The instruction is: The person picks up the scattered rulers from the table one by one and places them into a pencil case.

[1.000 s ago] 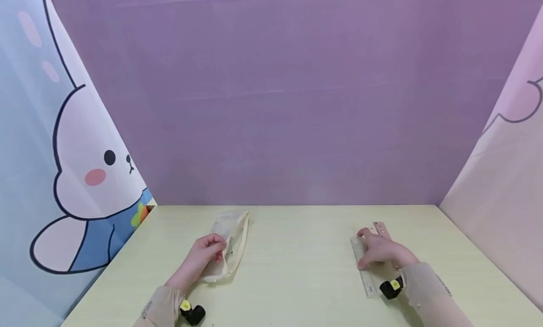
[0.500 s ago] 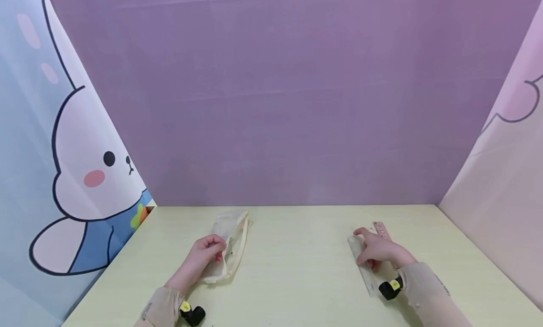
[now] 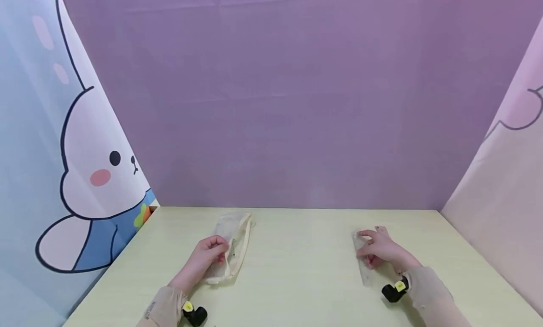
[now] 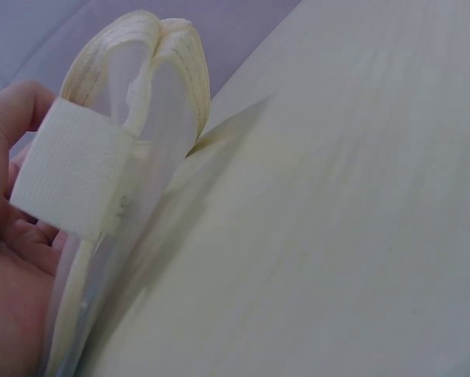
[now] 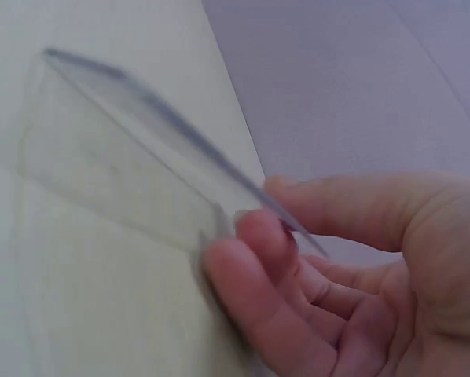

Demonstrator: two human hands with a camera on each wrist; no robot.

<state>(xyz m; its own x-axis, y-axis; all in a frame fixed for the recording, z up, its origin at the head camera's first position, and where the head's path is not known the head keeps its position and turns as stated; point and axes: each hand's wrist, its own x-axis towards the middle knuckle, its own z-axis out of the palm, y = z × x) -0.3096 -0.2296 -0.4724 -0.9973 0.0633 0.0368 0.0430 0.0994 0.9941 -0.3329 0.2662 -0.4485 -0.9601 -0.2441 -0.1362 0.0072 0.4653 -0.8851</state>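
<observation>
My left hand [image 3: 205, 256] pinches the near edge of a see-through zip pouch [image 3: 226, 223], whose cream-edged mouth gapes open on the table. In the left wrist view, a white fabric tab [image 4: 74, 169] on the pouch hides part of the fingers, and its cream zipper band [image 4: 113, 47] arches above. On the right, my right hand [image 3: 383, 249] pinches a clear ruler [image 3: 362, 270] between thumb and fingers. The right wrist view has this ruler [image 5: 164, 118] tilted up off the table and blurred. Behind the hand peeks the end of a pink ruler [image 3: 382, 230], mostly hidden.
Both hands work over a pale wood-grain table [image 3: 297, 261]. A purple cloth wall [image 3: 288, 105] rises at its back edge, with a printed cartoon curtain [image 3: 97, 176] on the left and a pale curtain [image 3: 505, 200] on the right.
The clear ruler, flat on the table a second ago, is now tilted up in the right hand's pinch. The left hand and pouch hold still. The head view has shifted slightly.
</observation>
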